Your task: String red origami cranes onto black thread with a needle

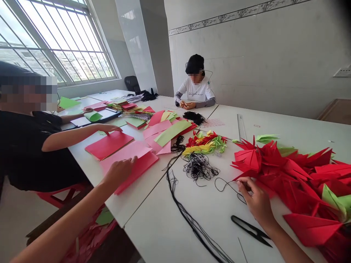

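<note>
My left hand point(122, 172) reaches over the table with fingers extended onto a light pink sheet of paper point(124, 153). Under its edge lies a brighter pink stack point(142, 167). Thumb and fingers of my right hand point(255, 201) are pinched on a thin black cord point(223, 190), which loops to the left over the white tabletop. Right beside that hand is a large pile of folded red paper pieces point(296, 171). Black thread snips point(251, 231) and a thin needle-like rod point(242, 250) lie below it.
Long black cords point(189, 223) run down the table from a black-and-white thread tangle point(200, 166). Small coloured folded papers point(205, 143) and a ruler point(241, 127) lie behind. A co-worker's hand point(109, 129) touches a red stack point(109, 144); another person point(196, 87) sits opposite.
</note>
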The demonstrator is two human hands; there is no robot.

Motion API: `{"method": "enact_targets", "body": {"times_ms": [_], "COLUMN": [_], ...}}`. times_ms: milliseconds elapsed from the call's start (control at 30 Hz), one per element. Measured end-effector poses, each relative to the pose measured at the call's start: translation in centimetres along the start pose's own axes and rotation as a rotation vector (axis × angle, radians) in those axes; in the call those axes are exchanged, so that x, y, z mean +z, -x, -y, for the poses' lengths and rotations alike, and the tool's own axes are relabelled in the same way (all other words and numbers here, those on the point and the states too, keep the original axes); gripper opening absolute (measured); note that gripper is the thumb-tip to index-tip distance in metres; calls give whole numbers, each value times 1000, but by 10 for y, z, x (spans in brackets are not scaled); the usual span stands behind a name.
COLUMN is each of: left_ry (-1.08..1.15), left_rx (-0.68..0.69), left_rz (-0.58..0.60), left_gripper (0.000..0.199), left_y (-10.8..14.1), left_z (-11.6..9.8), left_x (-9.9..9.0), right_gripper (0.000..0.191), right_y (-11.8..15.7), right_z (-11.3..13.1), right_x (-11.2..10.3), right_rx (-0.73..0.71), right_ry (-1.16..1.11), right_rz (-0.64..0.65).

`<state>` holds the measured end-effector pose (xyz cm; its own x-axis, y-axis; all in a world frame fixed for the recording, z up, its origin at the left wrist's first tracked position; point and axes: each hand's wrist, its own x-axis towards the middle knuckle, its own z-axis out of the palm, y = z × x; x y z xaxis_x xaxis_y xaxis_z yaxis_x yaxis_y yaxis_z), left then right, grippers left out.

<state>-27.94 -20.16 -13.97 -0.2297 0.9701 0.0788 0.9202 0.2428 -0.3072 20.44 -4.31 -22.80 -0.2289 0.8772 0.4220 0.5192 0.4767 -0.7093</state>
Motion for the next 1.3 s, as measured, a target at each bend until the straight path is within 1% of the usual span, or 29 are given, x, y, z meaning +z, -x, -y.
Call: {"method": "enact_targets", "body": {"times_ms": [67, 133, 200, 267, 333, 400, 433, 500, 533, 600, 633, 667, 733, 833, 900, 933, 967, 1000, 1067, 1100, 1133, 1167, 1233, 1267, 1300], "left_ry": [-79, -98, -94, -70, -37, 13, 56, 217, 311, 427, 449, 449, 446, 456, 501, 565, 657, 769, 986, 1058, 1103, 1127, 1141, 1148, 1156], "left_rx": [-18, -49, -69, -69, -53, -31, -10, 42, 95, 279, 385, 468, 582, 642, 676, 709, 756, 819, 953, 995, 1015, 1010, 961, 941, 929], "left_rz": [15, -25, -53, -48, -43, -94, -149, -249, -276, -282, -244, -181, -72, 29, 45, 51, 82, 144, 334, 402, 420, 390, 275, 249, 255], "left_gripper": [43, 47, 49, 47, 44, 45, 45, 41, 39, 37, 36, 34, 31, 29, 32, 35, 39, 42, 43, 38, 33, 30, 34, 38, 39], "left_y": [9, 14, 14, 10, 2, -8, -14, -27, -34, -50, -58, -66, -83, -103, -110, -112, -113, -114, -114, -115, -115, -116, -117, -118, -119], "left_z": [-19, -31, -34, -29, -27, -36, -46, -77, -97, -138, -159, -178, -211, -246, -262, -268, -273, -277, -281, -281, -279, -276, -265, -258, -250], "left_x": [4, 9, 15, 16, 10, -4, -13, -34, -45, -65, -74, -83, -97, -112, -121, -125, -130, -135, -145, -150, -155, -160, -168, -172, -175], "right_gripper": [35, 35, 36, 36, 36, 34, 33, 33, 32, 32, 31, 31, 30, 30, 28, 27, 26, 25, 24, 24, 24, 23, 22, 21, 20], "right_y": [0, 0, 0, -1, -2, -3, -3, -5, -6, -7, -7, -7, -7, -7, -9, -11, -14, -19, -29, -35, -42, -48, -58, -61, -63], "right_z": [-1, -2, -3, -3, -2, 1, 2, 5, 7, 9, 10, 11, 13, 19, 27, 32, 39, 46, 64, 73, 82, 91, 106, 111, 114], "right_x": [0, 1, 1, 1, 1, 0, 0, -2, -2, -4, -4, -5, -5, -5, -7, -8, -10, -13, -21, -26, -31, -36, -46, -50, -53], "right_rx": [-1, 0, -4, -13, -13, -12, -14, -24, -28, -28, -24, -20, -6, 29, 47, 52, 55, 55, 48, 39, 28, 20, 11, 12, 12], "right_ry": [-6, -10, -12, -15, -19, -23, -25, -33, -36, -40, -43, -50, -80, -151, -201, -226, -252, -279, -334, -361, -385, -409, -474, -502, -528], "right_rz": [-1, -2, -4, -4, 2, 1, -1, -12, -22, -51, -69, -84, -125, -209, -254, -269, -280, -285, -285, -277, -271, -269, -278, -296, -312]}}
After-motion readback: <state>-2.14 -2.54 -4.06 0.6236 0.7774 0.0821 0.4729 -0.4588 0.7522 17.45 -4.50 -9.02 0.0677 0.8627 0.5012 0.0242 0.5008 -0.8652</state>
